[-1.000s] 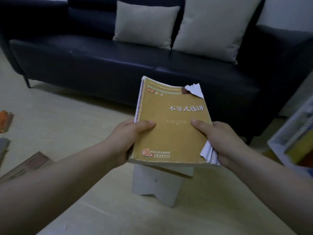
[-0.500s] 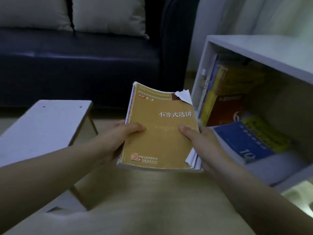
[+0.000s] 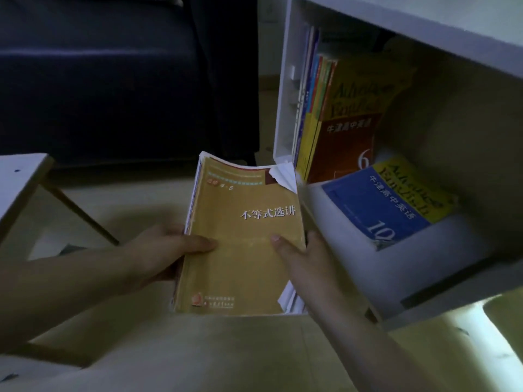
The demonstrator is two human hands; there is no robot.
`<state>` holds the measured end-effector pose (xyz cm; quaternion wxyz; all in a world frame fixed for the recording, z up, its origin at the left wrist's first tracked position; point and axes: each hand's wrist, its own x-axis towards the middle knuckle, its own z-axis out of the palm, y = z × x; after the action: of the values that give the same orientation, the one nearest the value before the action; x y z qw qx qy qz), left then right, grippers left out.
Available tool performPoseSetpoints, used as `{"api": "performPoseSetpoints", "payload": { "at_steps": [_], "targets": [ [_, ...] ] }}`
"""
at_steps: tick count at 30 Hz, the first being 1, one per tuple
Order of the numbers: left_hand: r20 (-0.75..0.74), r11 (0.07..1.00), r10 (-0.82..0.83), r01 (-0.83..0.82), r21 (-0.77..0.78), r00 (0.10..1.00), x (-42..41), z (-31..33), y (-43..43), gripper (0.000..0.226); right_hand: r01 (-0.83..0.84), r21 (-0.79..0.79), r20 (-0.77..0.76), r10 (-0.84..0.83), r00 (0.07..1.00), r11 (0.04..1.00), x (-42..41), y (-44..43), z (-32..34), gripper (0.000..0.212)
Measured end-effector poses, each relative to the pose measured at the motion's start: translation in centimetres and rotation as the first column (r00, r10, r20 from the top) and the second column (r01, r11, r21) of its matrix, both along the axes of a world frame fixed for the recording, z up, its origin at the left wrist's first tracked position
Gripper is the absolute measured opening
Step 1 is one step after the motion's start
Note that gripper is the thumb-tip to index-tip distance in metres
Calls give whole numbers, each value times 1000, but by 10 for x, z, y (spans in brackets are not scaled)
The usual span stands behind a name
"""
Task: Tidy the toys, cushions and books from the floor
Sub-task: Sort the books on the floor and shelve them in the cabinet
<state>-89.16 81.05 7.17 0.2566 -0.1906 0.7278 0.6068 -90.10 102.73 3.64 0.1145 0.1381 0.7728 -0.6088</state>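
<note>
Left grip: the left hand (image 3: 167, 250) pinches the spine edge of a worn mustard-yellow paperback book (image 3: 243, 241), thumb pressed flat on the cover, fingers hidden beneath.
Right grip: the right hand (image 3: 308, 261) clamps the opposite, page-edge side, thumb on the cover, fingers under the loose white pages that stick out there.
Held book: level between both grips, above the pale floor (image 3: 198, 349), just short of the shelf opening; its far right cover corner is torn and curled.
Cover writing: white title "不等式选讲"; "4-5" near the far edge; a small round orange logo with tiny unreadable print near the near edge.
Beyond the right grip: an open white cube shelf (image 3: 283, 80), tilted in view.
Inside the shelf: a blue and yellow textbook (image 3: 387, 205) lies flat, reading "牛津高中英语" and "10"; a row of upright books (image 3: 314, 94) leans at the far wall, the front one a yellow and brown-red textbook (image 3: 348, 131) reading "牛津高中英语" and "6".
Beyond the left grip: a white bench (image 3: 19, 182) with slanted wooden legs.
Farthest out: a dark navy sofa (image 3: 113, 80).
</note>
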Motion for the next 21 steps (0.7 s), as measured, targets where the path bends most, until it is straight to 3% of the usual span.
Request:
{"api": "performPoseSetpoints", "payload": {
  "at_steps": [7,11,14,18,21],
  "targets": [
    [105,999,11,-8,-33,994,-6,-80,-14,51,43,29,61,-45,997,999,2,-16,-65,22],
    [128,997,9,1,-74,992,-2,-121,-9,37,65,125,70,-74,995,990,10,-12,-98,18],
    [157,994,-27,44,-102,987,2,-143,-3,32,49,259,103,-78,992,965,21,-8,-121,26],
    [163,974,-146,171,-151,976,3,-168,5,35,28,376,172,-99,980,926,29,1,-140,33],
    [132,873,-341,366,-323,931,6,-180,12,27,23,395,204,-112,973,918,29,5,-150,34]
  ]
}}
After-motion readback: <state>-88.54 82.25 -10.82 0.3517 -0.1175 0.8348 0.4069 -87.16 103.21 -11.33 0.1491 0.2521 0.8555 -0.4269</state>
